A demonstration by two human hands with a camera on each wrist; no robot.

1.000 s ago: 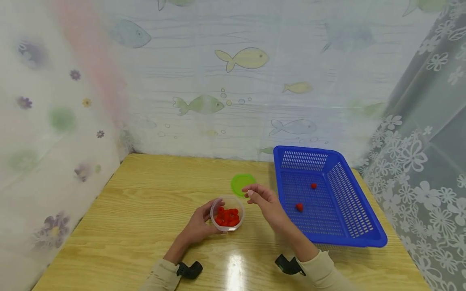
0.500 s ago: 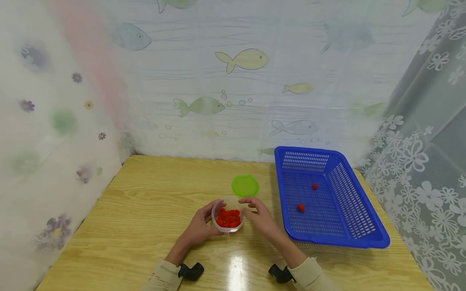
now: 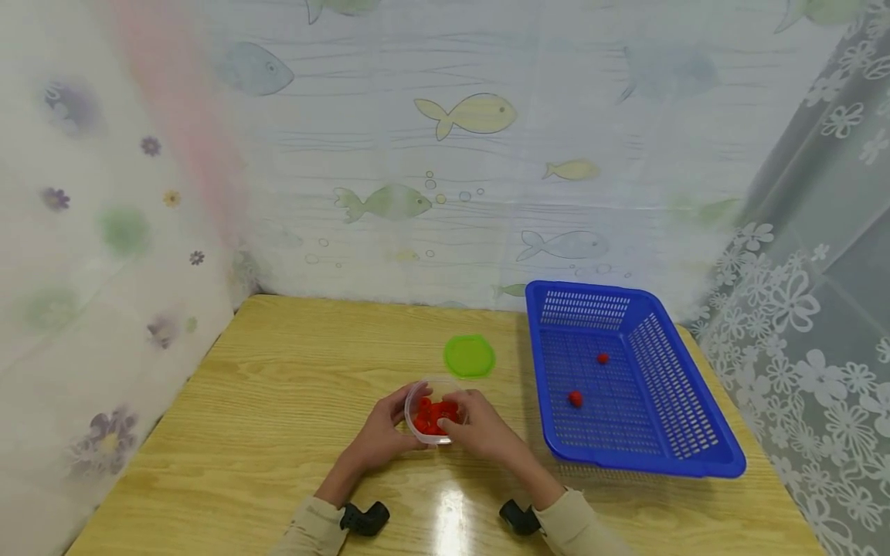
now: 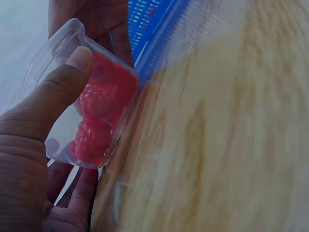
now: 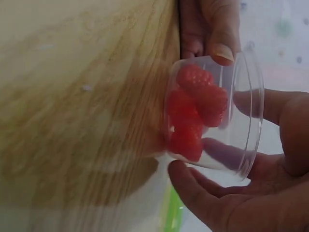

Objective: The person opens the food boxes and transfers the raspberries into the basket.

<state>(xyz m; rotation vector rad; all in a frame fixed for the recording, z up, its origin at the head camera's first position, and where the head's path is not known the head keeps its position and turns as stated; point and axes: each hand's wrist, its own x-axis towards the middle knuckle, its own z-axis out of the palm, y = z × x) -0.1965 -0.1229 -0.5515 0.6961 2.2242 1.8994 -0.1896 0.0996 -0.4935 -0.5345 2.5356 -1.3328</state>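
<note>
My left hand [image 3: 378, 434] grips a clear plastic tub [image 3: 435, 384] from its left side, thumb in front and fingers behind. Several red raspberries [image 4: 99, 104] lie in the bottom of the tub. From the right, my right hand [image 3: 487, 431] reaches into it, with thumb and index finger inside, close to the raspberries. In the right wrist view those two digits [image 5: 222, 151] are apart, with no berry plainly pinched, and other fingers lie outside the wall. A flat green lid [image 3: 470, 356] rests on the table behind the tub.
A blue perforated basket [image 3: 544, 401] stands on the right of the wooden table [image 3: 292, 386]. Inside it lie two raspberries, one nearer [image 3: 575, 398] and one farther [image 3: 602, 358]. A fish-patterned curtain [image 3: 389, 255] hangs along the table's back edge.
My right hand has moved left and down from beside the basket, past the lid, into the tub. The left hand keeps its hold on the tub, almost unmoved.
</note>
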